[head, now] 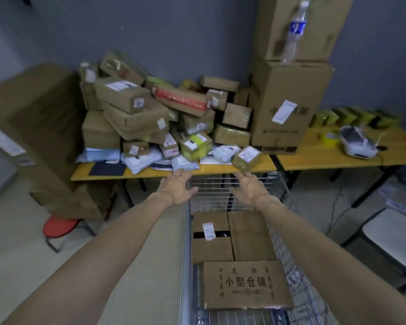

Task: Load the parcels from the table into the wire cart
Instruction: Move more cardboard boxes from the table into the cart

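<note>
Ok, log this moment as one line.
left hand open | right hand open | wire cart: boxes inside | table: parcels piled

Flat cardboard box (246,285) reads "小型仓储".

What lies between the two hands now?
Head view: only the wire cart, its mesh end wall, shows between the left hand and the right hand.

We see yellow counter (220,169) mid-frame heaped with parcels (127,97), mailers (138,163) at front edge; right counter (319,159) holds tape roll (329,137), white printer (358,144), green packets (352,117).
</note>
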